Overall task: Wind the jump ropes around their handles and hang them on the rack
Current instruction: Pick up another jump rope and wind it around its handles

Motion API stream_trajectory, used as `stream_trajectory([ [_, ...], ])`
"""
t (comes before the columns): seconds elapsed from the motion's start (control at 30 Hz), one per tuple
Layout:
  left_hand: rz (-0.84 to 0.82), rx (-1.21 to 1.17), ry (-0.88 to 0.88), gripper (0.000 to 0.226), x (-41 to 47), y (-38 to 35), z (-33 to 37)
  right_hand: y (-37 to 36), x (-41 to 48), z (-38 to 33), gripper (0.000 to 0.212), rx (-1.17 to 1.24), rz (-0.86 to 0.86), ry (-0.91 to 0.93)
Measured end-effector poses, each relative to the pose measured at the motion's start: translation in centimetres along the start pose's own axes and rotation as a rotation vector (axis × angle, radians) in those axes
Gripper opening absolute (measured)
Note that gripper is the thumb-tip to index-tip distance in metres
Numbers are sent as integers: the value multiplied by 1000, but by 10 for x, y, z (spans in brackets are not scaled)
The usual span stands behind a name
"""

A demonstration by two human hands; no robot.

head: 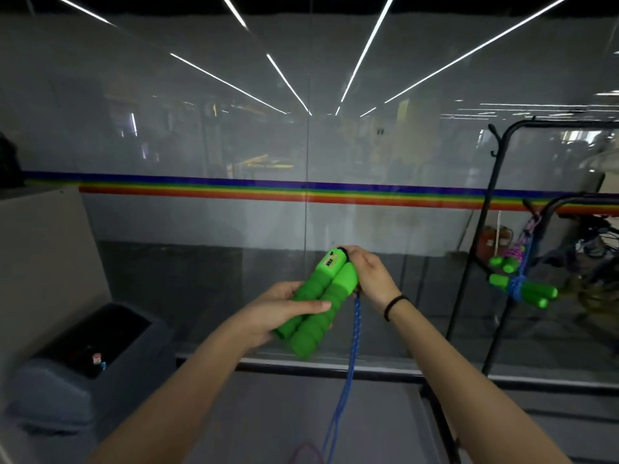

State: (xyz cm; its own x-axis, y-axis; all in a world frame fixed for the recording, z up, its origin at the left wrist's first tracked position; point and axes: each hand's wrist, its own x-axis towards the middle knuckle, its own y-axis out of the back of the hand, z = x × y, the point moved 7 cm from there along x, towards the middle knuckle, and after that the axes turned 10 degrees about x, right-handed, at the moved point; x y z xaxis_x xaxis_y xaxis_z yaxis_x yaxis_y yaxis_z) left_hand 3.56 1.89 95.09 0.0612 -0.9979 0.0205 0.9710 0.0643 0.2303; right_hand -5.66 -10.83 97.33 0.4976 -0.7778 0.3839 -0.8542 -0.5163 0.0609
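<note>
Glass wall (201, 135) behind; left hand (284, 313), right hand (371, 276) curled round green handles (331, 289).

One wide-angle view is taken from head height, directed forward and slightly downward at a frosted glass partition with a rainbow stripe (167, 229). The left hand (288, 313) and right hand (371, 279), closed on a pair of green foam jump-rope handles (321, 296), are seen close at centre; a black metal rack (596, 196) is caught farther off at right.
</note>
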Motion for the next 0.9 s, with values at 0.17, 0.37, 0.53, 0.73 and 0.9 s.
stream_trajectory([
  [0.17,-133,26,43,51,6,-21,7,26,3,-17,32,-160,225,76],
  [0.37,-89,156,1,28,20,-34,26,59,13,-20,59,104,166,-28],
  [0.53,-39,-39,-67,27,34,-35,53,83,-14,23,38,246,100,-8],
  [0.73,220,461,-169,33,64,-27,67,40,-89,7,27,-1047,-547,183],
  [0.9,130,1550,-193,26,61,-68,57,59,-62,-79,27,-1118,-618,409],
])
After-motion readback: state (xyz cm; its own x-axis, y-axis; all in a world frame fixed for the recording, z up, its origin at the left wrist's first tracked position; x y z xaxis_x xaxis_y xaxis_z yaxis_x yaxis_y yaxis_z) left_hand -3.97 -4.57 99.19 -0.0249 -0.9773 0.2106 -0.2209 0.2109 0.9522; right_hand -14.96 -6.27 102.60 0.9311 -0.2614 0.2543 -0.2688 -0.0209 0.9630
